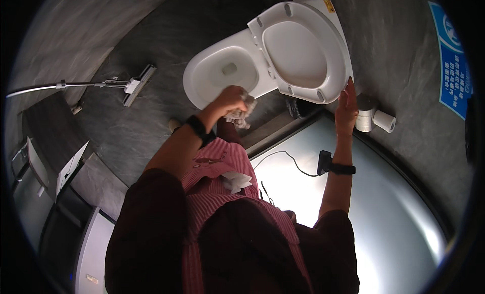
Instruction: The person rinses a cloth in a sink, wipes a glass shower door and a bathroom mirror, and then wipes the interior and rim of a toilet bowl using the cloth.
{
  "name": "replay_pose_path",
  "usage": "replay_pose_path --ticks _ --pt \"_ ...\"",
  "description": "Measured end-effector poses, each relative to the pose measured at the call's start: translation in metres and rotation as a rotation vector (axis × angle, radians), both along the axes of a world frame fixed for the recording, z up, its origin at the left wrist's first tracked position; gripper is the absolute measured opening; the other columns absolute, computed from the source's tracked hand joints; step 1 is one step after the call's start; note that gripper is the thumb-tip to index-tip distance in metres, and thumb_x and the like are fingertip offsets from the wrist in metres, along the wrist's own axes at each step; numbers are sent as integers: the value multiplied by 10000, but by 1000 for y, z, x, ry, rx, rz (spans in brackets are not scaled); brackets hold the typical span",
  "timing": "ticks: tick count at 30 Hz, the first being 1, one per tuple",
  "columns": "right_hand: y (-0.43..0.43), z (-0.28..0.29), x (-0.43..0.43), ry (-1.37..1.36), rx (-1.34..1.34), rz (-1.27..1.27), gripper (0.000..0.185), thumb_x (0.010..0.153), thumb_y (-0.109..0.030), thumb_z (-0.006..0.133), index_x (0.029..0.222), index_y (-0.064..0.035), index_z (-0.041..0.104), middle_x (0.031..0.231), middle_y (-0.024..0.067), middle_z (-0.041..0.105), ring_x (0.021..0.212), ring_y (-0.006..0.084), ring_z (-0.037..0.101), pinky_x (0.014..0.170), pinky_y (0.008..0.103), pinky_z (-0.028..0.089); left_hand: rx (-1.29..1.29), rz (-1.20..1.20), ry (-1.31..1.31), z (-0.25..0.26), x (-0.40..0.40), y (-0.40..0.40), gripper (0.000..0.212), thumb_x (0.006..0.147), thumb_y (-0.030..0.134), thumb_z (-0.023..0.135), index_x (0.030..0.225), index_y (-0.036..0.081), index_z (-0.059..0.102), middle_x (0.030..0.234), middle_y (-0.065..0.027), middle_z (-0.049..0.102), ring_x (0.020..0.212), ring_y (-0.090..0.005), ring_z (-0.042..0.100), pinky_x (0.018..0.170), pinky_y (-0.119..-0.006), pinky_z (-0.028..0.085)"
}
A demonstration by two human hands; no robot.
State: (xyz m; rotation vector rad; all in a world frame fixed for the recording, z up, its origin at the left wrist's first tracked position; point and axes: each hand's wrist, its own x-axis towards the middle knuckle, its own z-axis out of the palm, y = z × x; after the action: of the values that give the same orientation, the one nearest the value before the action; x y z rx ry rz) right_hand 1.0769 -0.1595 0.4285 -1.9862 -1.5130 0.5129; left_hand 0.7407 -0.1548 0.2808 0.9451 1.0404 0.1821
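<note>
My left hand [229, 98] is closed around a crumpled greyish cloth [242, 114], beside the near rim of a white toilet bowl [193, 76]. The cloth is slightly blurred and hangs below my fingers. The raised toilet seat [335, 59] leans back against its raised lid [295, 53]. At the seat's lower right edge, my right hand [346, 112] touches it with extended fingers; part of its grip is hidden behind the edge. Some water shows at the bowl's drain.
A squeegee-type mop [140, 85] projects from the left. Toilet paper rolls [384, 122] are by the right wall, below a blue sign [451, 66] bearing writing. A frosted panel [394, 203] lies at right. A white tissue [237, 181] pokes from my striped apron [212, 157].
</note>
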Motion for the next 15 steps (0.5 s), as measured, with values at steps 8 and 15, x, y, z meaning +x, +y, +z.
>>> replay_pose_path --ticks 8,15 --pt "-15 24 -9 -150 -103 -25 360 969 -92 519 1327 -53 523 1267 148 587 1110 216 599 942 313 482 -260 862 -313 48 -210 -39 283 760 20 610 1031 -57 641 902 -119 685 781 -215 669 751 -307 533" --pt "-66 -38 -277 1071 -531 159 826 829 -321 712 1493 -101 273 1381 56 446 1248 184 468 940 368 480 -97 886 -511 35 -188 -74 364 939 176 535 1254 -8 530 1193 -127 590 1085 -224 583 922 -360 482"
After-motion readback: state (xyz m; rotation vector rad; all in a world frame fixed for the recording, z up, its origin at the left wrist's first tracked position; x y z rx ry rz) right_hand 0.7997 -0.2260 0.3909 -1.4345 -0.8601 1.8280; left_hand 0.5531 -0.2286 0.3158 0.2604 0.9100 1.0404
